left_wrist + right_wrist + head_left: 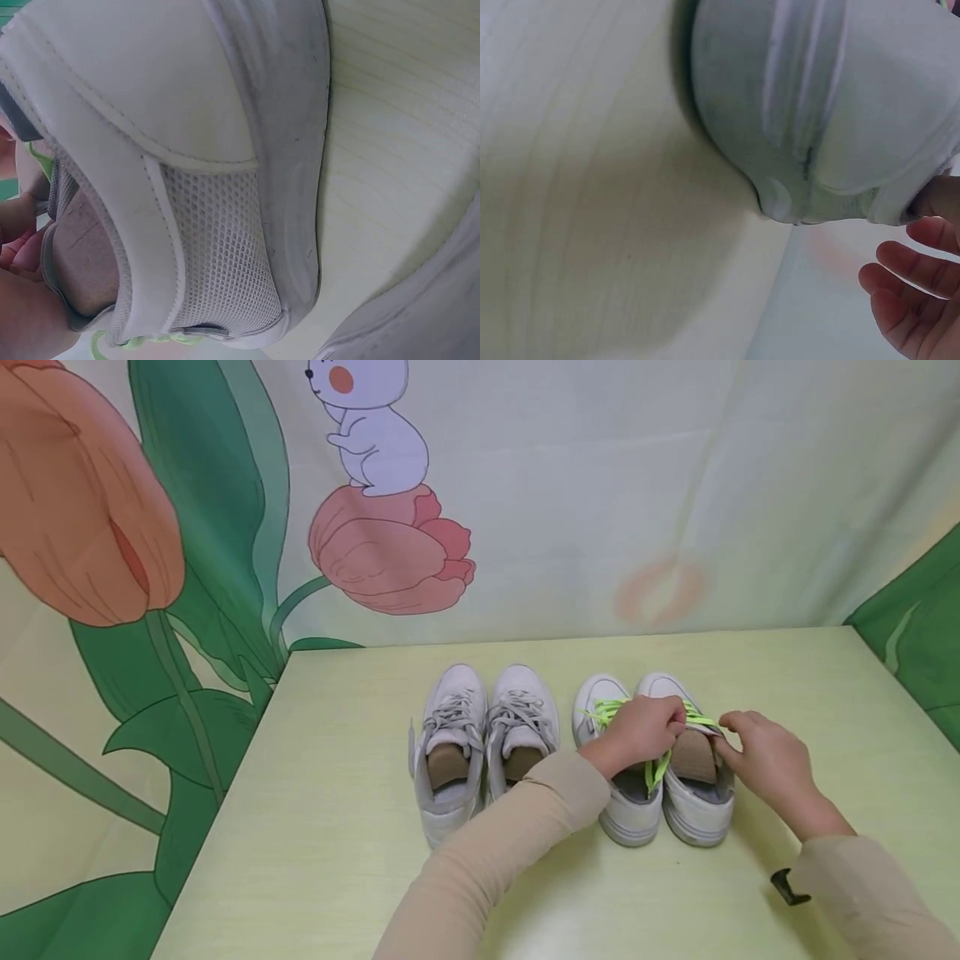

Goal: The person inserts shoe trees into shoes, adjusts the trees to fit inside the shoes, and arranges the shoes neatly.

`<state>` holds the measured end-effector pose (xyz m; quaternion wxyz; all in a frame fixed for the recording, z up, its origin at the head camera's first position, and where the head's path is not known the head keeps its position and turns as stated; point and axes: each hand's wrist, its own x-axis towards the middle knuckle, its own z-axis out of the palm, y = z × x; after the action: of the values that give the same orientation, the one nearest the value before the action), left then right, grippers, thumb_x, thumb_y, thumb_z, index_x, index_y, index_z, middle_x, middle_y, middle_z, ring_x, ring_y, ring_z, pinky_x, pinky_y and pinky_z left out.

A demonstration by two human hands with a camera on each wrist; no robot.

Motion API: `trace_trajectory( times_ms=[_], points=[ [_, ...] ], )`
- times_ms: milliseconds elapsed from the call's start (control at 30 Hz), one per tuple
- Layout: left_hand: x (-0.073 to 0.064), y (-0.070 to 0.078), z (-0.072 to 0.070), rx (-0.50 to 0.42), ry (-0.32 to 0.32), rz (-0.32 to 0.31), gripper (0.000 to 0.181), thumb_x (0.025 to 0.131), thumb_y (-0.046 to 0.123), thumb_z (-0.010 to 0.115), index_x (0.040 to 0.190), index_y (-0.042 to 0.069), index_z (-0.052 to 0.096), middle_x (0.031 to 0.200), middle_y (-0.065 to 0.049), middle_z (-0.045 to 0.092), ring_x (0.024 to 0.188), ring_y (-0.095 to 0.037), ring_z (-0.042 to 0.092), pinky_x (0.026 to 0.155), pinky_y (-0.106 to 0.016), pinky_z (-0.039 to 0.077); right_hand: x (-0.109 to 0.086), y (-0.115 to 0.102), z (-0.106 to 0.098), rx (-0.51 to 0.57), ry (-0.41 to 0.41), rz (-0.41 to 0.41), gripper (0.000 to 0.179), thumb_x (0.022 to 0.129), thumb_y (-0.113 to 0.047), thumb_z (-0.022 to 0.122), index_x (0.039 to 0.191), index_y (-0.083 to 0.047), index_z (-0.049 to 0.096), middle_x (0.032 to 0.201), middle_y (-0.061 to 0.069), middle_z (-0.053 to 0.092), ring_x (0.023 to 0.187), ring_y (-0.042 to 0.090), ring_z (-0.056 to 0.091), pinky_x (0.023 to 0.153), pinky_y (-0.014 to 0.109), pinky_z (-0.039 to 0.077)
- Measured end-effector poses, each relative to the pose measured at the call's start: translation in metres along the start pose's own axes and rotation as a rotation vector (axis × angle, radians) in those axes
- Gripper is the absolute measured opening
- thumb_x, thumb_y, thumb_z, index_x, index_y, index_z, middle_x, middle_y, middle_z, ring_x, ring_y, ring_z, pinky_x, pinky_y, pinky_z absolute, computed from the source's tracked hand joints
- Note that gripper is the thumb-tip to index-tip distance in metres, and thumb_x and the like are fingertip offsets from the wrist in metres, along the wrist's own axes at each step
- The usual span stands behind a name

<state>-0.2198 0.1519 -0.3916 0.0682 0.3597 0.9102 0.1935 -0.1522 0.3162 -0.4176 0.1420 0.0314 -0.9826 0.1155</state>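
Note:
Two white sneakers with neon-green laces stand side by side on the right in the head view. My left hand (637, 731), fingers curled, pinches the green shoelace (701, 719) at the throat of the rightmost sneaker (697, 817); its fingertips are partly hidden. On that sneaker's right edge, my right hand (772, 764) pinches the lace between thumb and index finger. The right wrist view shows that thumb inside the collar, with the other fingers (904, 274) loosely bent outside. The neighbouring sneaker (630, 818) is partly covered by my left forearm, and a green lace end (656, 772) hangs between both.
Left of these stands another pair, a white shoe (441, 810) and its mate (525, 677), with grey laces; my left sleeve (517, 827) crosses in front of them. All rest on a pale yellow-green table (315, 827). A printed curtain (562, 527) hangs behind.

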Motion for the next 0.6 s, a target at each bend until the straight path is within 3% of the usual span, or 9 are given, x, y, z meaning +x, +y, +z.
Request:
trace_trajectory(
  times_ms=[167, 367, 500, 600],
  points=[
    [-0.001, 0.001, -0.001, 0.011, 0.003, 0.002, 0.011, 0.09, 0.026, 0.048, 0.083, 0.02, 0.054, 0.072, 0.012, 0.052, 0.068, -0.004, 0.049, 0.058, -0.014, 0.035, -0.003, 0.003, 0.006, 0.006, 0.042, -0.015, 0.019, 0.078, -0.015, 0.058, 0.093, -0.004, 0.059, 0.085, 0.015, 0.062, 0.063, 0.022, 0.053, 0.045, 0.033, 0.037],
    [-0.002, 0.002, -0.002, 0.017, 0.002, 0.001, 0.011, 0.09, 0.025, 0.048, 0.083, 0.02, 0.053, 0.072, 0.011, 0.052, 0.068, -0.004, 0.049, 0.058, -0.014, 0.034, -0.008, 0.001, 0.006, 0.042, 0.057, -0.008, 0.019, 0.079, -0.013, 0.056, 0.096, -0.003, 0.057, 0.087, 0.016, 0.061, 0.069, 0.027, 0.057, 0.05, 0.04, 0.042],
    [-0.001, 0.002, -0.002, 0.029, -0.001, -0.001, 0.011, 0.09, 0.026, 0.048, 0.083, 0.02, 0.053, 0.072, 0.012, 0.052, 0.069, -0.004, 0.048, 0.059, -0.015, 0.034, -0.016, -0.008, 0.006, 0.098, 0.149, 0.008, 0.018, 0.079, -0.013, 0.057, 0.094, -0.003, 0.059, 0.087, 0.015, 0.06, 0.071, 0.028, 0.058, 0.055, 0.043, 0.043],
    [-0.001, 0.002, -0.001, 0.03, -0.003, -0.004, 0.01, 0.09, 0.025, 0.048, 0.083, 0.021, 0.053, 0.073, 0.012, 0.052, 0.069, -0.004, 0.048, 0.059, -0.015, 0.034, -0.021, -0.018, 0.007, 0.114, 0.223, -0.004, 0.018, 0.075, -0.013, 0.061, 0.09, -0.003, 0.06, 0.082, 0.013, 0.059, 0.066, 0.024, 0.055, 0.051, 0.038, 0.041]
  ],
)
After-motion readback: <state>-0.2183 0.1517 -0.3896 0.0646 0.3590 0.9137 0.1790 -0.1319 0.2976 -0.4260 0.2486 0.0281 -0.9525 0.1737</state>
